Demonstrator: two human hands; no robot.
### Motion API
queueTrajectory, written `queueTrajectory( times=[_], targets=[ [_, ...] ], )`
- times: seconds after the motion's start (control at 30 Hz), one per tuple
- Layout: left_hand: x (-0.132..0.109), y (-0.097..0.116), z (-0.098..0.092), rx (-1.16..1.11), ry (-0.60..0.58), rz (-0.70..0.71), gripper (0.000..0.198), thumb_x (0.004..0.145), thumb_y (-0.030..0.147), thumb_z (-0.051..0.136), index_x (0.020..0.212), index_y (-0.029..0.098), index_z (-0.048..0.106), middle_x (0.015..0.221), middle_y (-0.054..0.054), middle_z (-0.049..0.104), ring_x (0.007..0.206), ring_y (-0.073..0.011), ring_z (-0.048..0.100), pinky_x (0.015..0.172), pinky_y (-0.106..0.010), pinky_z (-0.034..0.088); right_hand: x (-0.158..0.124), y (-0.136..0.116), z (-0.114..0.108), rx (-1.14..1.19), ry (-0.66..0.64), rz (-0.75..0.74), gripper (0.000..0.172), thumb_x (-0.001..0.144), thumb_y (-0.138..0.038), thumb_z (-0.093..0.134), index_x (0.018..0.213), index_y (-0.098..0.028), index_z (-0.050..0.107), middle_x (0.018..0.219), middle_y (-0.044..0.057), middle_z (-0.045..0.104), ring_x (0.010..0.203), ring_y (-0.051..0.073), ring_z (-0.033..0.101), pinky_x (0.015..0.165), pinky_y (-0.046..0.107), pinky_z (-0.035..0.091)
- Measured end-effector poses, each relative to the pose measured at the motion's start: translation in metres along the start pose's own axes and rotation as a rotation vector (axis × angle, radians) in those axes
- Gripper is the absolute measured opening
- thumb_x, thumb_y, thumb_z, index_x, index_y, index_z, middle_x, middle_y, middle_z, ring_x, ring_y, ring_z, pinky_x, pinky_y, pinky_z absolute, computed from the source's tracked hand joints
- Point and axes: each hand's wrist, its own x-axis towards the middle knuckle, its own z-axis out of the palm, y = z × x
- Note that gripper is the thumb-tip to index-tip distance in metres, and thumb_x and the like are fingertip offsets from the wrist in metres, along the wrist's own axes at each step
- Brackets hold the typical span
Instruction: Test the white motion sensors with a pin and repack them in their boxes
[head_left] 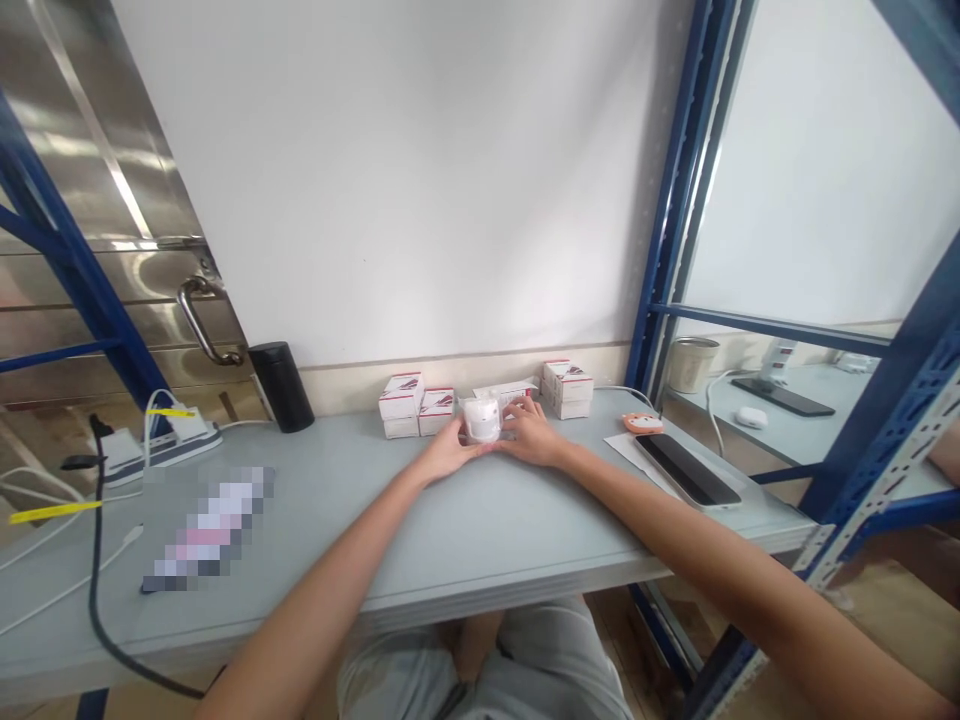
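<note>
From where I stand, with twelve straight ahead of the seated person, a small white round piece (pixel 483 421) sits at twelve o'clock, near the back of the grey desk (pixel 465 540), between both hands. The left hand (pixel 448 452) pinches it from the nine o'clock side, thumb low across its near face. The right hand (pixel 534 432) has its fingers bent at the three o'clock side; whether they grip it too, I can't tell. Just behind lies a white carton (pixel 506 390). Small red-and-white boxes stand in two groups, the left boxes (pixel 401 405) at half past eleven, the right boxes (pixel 570 390) at half past twelve. A black phone (pixel 688 470) lies at half past one, an orange case (pixel 643 424) just beyond it. A black cylinder (pixel 281 387) stands at eleven, and a power strip (pixel 169 452) with cables lies past ten.
</note>
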Motion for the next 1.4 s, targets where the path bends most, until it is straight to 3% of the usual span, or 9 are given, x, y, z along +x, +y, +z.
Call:
queueTrajectory(
  times=[0.3,0.53,0.67,0.73,0.83,0.97,1.13,1.23,1.4],
  targets=[
    [-0.001,0.008,0.0,-0.093,0.157,-0.014,0.06,0.067,0.041,0.097,0.118,0.021,0.074,0.122,-0.01,0.076,0.117,-0.0325,0.068,0.105,-0.042,0.05,0.0,-0.016,0.001,0.013,-0.048,-0.04,0.04,0.089,-0.067,0.072,0.1,-0.031,0.086,0.128,0.01,0.071,0.131,0.04,0.045,0.117,0.064,0.031],
    [0.002,0.011,-0.003,-0.307,0.203,-0.12,0.048,0.075,0.047,0.091,0.109,0.016,0.076,0.109,-0.013,0.08,0.102,-0.028,0.072,0.09,-0.037,0.056,0.001,-0.025,0.004,0.127,0.023,0.004,0.039,0.09,-0.062,0.072,0.101,-0.024,0.077,0.127,0.014,0.071,0.136,0.04,0.045,0.118,0.064,0.027],
    [0.008,0.012,-0.011,-0.515,0.304,-0.137,0.048,0.088,0.056,0.077,0.12,0.021,0.07,0.119,-0.009,0.077,0.105,-0.0215,0.072,0.087,-0.03,0.058,0.005,-0.031,0.007,0.293,0.088,0.048,0.025,0.107,-0.043,0.045,0.112,-0.024,0.06,0.098,0.006,0.077,0.104,0.025,0.066,0.108,0.052,0.041],
    [0.01,0.012,-0.015,-0.593,0.33,-0.146,0.047,0.089,0.055,0.076,0.122,0.023,0.068,0.12,-0.007,0.076,0.105,-0.0196,0.072,0.087,-0.028,0.058,0.007,-0.032,0.008,0.373,0.105,0.053,0.019,0.107,-0.037,0.04,0.11,-0.025,0.055,0.086,0.0,0.075,0.09,0.021,0.069,0.102,0.045,0.046],
    [0.012,0.011,-0.017,-0.674,0.338,-0.169,0.044,0.087,0.049,0.08,0.121,0.023,0.069,0.116,-0.007,0.077,0.102,-0.0202,0.073,0.088,-0.03,0.06,0.007,-0.033,0.009,0.451,0.147,0.066,0.012,0.102,-0.035,0.046,0.106,-0.026,0.052,0.087,0.0,0.074,0.09,0.021,0.069,0.097,0.041,0.048],
    [0.014,0.009,-0.014,-0.738,0.352,-0.188,0.035,0.088,0.04,0.081,0.115,0.021,0.07,0.11,-0.008,0.077,0.098,-0.0206,0.074,0.087,-0.031,0.061,0.005,-0.033,0.007,0.523,0.19,0.118,0.029,0.098,-0.033,0.047,0.126,-0.025,0.048,0.088,0.0,0.074,0.089,0.022,0.067,0.096,0.042,0.048],
    [0.012,0.009,-0.014,-0.777,0.364,-0.168,0.029,0.09,0.036,0.08,0.113,0.021,0.07,0.114,-0.008,0.077,0.101,-0.0199,0.074,0.089,-0.029,0.061,-0.001,-0.038,0.004,0.65,0.138,0.174,0.044,0.102,-0.046,0.047,0.141,-0.028,0.041,0.1,0.001,0.073,0.091,0.02,0.069,0.088,0.038,0.052],
    [0.011,0.008,-0.013,-0.769,0.35,-0.173,0.029,0.089,0.035,0.082,0.111,0.02,0.07,0.112,-0.009,0.077,0.102,-0.0209,0.074,0.091,-0.031,0.062,0.001,-0.041,0.008,0.729,0.1,0.197,0.046,0.096,-0.048,0.06,0.134,-0.026,0.046,0.096,0.0,0.073,0.078,0.018,0.071,0.079,0.035,0.054],
    [0.01,0.008,-0.004,-0.694,0.289,-0.142,0.035,0.088,0.037,0.082,0.114,0.019,0.067,0.119,-0.011,0.075,0.106,-0.0213,0.074,0.093,-0.032,0.062,0.007,-0.037,0.016,0.841,0.168,0.249,0.028,0.087,-0.037,0.067,0.108,-0.023,0.056,0.073,-0.004,0.069,0.07,0.018,0.068,0.072,0.031,0.051]
  ],
)
